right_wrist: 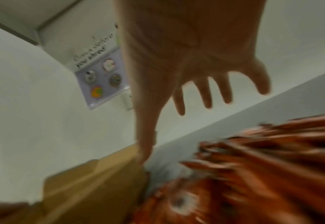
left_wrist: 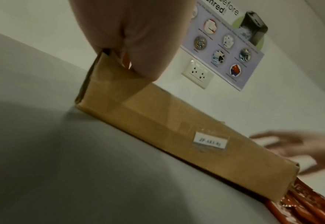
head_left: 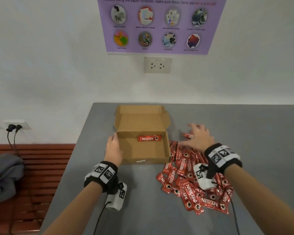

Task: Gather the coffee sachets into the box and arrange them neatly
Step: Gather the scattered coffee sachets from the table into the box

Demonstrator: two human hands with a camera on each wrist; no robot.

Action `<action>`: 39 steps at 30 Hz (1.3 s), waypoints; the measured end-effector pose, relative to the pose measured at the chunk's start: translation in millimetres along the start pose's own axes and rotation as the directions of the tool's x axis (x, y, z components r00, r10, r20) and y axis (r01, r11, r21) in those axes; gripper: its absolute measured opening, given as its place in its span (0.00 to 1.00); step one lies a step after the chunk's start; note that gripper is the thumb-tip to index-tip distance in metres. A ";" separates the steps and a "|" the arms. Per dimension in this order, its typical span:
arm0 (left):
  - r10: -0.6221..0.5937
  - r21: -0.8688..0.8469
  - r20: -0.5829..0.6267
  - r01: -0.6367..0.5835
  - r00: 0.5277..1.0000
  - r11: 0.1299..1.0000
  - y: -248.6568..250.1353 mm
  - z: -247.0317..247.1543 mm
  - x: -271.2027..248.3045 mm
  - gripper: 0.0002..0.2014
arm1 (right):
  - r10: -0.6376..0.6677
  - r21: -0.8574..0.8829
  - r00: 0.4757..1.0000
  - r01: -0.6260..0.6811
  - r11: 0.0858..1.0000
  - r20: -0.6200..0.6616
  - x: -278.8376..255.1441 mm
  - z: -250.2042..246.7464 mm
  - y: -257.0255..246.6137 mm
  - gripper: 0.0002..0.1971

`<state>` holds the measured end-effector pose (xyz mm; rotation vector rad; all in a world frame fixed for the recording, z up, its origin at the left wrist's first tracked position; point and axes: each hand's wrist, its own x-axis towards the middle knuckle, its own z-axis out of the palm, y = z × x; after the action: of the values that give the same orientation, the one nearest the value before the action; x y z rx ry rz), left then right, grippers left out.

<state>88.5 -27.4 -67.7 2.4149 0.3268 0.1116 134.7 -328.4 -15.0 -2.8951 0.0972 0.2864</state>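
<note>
An open cardboard box (head_left: 166,146) sits on the grey table, lid folded back against the wall side. One red Nescafe sachet (head_left: 149,138) lies inside near the far wall. My left hand (head_left: 113,146) grips the box's left wall, and the left wrist view shows its fingers (left_wrist: 138,45) pinching the corner of the box (left_wrist: 157,121). A heap of several red sachets (head_left: 190,180) lies right of the box. Above the heap's far end, my right hand (head_left: 196,136) hovers with fingers spread and holds nothing. A lone sachet (head_left: 187,135) lies under its fingers. The right wrist view is blurred.
The table's left edge (head_left: 71,150) drops to a red slatted bench with a grey bag (head_left: 5,173). A wall with a socket (head_left: 157,64) and a purple poster (head_left: 159,24) stands right behind the box. Bare grey tabletop (head_left: 244,126) lies to the right.
</note>
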 end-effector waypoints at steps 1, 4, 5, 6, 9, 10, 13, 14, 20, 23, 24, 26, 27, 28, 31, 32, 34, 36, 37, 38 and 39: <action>-0.005 -0.001 -0.004 0.005 1.000 1.000 0.5 1.0 0.4 0.30 | 0.045 -0.031 0.993 -0.042 0.999 0.109 1.3 3.5 10.0 0.58; -0.011 0.004 -0.024 0.011 1.000 1.000 1.6 3.3 0.6 0.31 | 0.120 -0.193 0.959 -0.071 0.979 0.257 -1.6 24.6 22.5 0.66; -0.015 0.006 -0.032 0.016 0.999 1.000 2.0 3.7 0.4 0.32 | 0.109 -0.222 0.965 -0.055 0.973 0.237 -2.8 29.4 22.0 0.64; -0.020 0.000 -0.046 0.020 0.999 1.000 1.7 4.1 0.0 0.32 | 0.083 -0.225 0.974 -0.035 0.974 0.211 -2.7 32.3 20.4 0.60; -0.074 -0.045 -0.080 0.070 0.994 0.997 -2.0 4.5 -0.7 0.30 | -0.005 -0.149 0.985 0.032 0.988 0.175 3.5 35.3 15.7 0.46; -0.101 -0.061 -0.085 0.096 0.991 0.993 -3.4 4.9 -1.3 0.28 | -0.038 -0.112 0.986 0.056 0.992 0.160 6.1 36.0 14.9 0.42; -0.133 -0.079 -0.088 0.126 0.987 0.989 -5.2 5.7 -2.0 0.27 | -0.137 0.027 0.989 0.136 0.990 0.062 10.0 36.6 11.6 0.33; -0.130 -0.078 -0.084 0.124 0.988 0.989 -5.2 5.8 -2.0 0.27 | -0.170 0.064 0.985 0.167 0.984 0.039 10.2 35.7 10.1 0.29; -0.118 -0.074 -0.077 0.112 0.990 0.991 -7.2 8.0 1.3 0.26 | -0.233 0.127 0.970 0.241 0.962 -0.073 12.1 -8.2 -6.5 0.10; -0.121 -0.062 -0.079 0.116 0.990 0.991 -8.9 9.4 3.2 0.26 | -0.338 0.151 0.928 0.361 0.920 -0.157 1.8 -42.7 -32.1 0.08; -0.121 -0.061 -0.077 0.116 0.990 0.991 -9.0 10.1 3.4 0.26 | -0.387 0.171 0.906 0.414 0.894 -0.170 -4.0 -52.1 -45.4 0.08; -0.124 -0.061 -0.076 0.120 0.989 0.991 -8.6 10.4 2.8 0.26 | -0.476 0.228 0.859 0.509 0.830 -0.187 -13.2 -62.1 -74.5 0.08; -0.124 -0.063 -0.077 0.120 0.989 0.991 -8.3 10.3 2.3 0.26 | -0.518 0.245 0.834 0.551 0.798 -0.190 -16.0 -62.2 -89.0 0.08; -0.121 -0.064 -0.078 0.116 0.990 0.991 -8.6 10.5 2.3 0.26 | -0.558 0.247 0.809 0.588 0.770 -0.186 -18.2 -58.8 -103.1 0.08; -0.110 -0.060 -0.080 0.105 0.991 0.993 -8.1 9.5 1.7 0.27 | -0.653 0.251 0.751 0.654 0.714 -0.099 -19.8 -31.9 -135.3 0.07; -0.108 -0.062 -0.084 0.103 0.991 0.993 -8.2 9.4 1.4 0.27 | -0.670 0.249 0.740 0.659 0.710 -0.050 -19.8 -21.0 -142.0 0.07; -0.111 -0.060 -0.093 0.106 0.989 0.993 -7.1 9.0 0.1 0.28 | -0.689 0.240 0.724 0.663 0.709 0.033 -18.1 -0.2 -149.6 0.08; -0.118 -0.070 -0.098 0.112 0.988 0.991 -6.9 9.1 -0.4 0.27 | -0.705 0.240 0.705 0.674 0.699 0.076 -15.4 15.4 -152.5 0.08; -0.122 -0.077 -0.098 0.115 0.988 0.990 -6.7 8.8 -0.4 0.27 | -0.703 0.244 0.705 0.669 0.702 0.091 -13.5 21.5 -153.0 0.08; -0.122 -0.082 -0.099 0.114 0.988 0.990 -7.0 9.4 -0.3 0.27 | -0.697 0.245 0.710 0.661 0.709 0.104 -12.6 24.9 -153.2 0.07; -0.120 -0.084 -0.099 0.112 0.988 0.990 -7.0 9.8 -0.1 0.27 | -0.687 0.236 0.717 0.652 0.720 0.116 -10.7 28.4 -153.3 0.08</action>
<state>88.6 -28.4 -79.8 2.3119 0.5003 0.1943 132.5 -172.5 -6.1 -2.4812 -0.9085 0.3901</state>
